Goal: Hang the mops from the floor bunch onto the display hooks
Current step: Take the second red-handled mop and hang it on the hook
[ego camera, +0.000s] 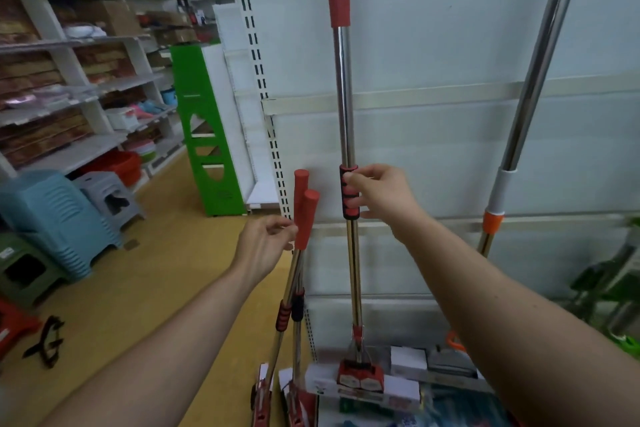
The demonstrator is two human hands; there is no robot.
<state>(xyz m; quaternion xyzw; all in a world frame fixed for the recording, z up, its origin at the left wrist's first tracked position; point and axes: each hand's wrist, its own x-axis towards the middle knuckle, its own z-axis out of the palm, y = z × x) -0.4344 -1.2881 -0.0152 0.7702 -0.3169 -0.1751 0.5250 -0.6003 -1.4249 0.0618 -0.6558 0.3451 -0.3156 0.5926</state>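
At centre frame, your right hand (379, 192) is gripping the red-and-black foam sleeve of a chrome-shafted, red-handled mop (343, 97) standing upright against the white display panel (433, 45); lower left, your left hand (265, 248) is pinching two leaning red-capped mops (304, 215).
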